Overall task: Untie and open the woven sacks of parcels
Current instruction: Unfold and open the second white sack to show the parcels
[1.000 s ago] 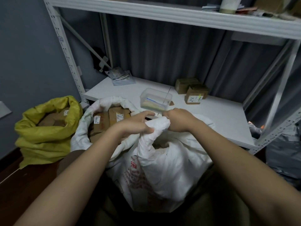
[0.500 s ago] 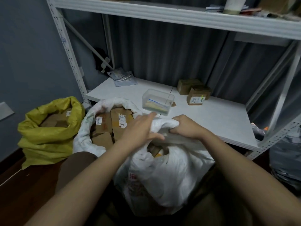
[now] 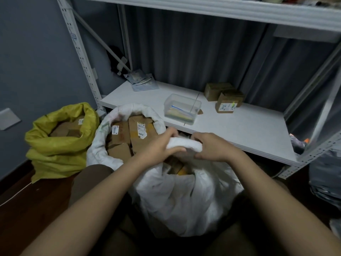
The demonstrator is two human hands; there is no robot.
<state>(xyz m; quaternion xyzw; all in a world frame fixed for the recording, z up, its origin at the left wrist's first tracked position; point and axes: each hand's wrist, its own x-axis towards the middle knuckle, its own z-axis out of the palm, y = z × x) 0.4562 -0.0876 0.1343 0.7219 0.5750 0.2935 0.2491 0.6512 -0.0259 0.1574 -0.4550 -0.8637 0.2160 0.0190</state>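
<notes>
Both hands, left hand and right hand, are gripping the rolled rim of the white sack, fingers clamped on it; uneven pulling risks tipping parcels below the fingers out.

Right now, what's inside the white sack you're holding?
Both hands, left hand and right hand, grip the rolled rim of the near white sack. Through its mouth, brown and yellow parcels show. Anything deeper is hidden by the cloth and the hands.

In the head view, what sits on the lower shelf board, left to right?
Flat pouches → clear plastic container → labelled cardboard box, with a second box behind it, overlapping on its left.
</notes>
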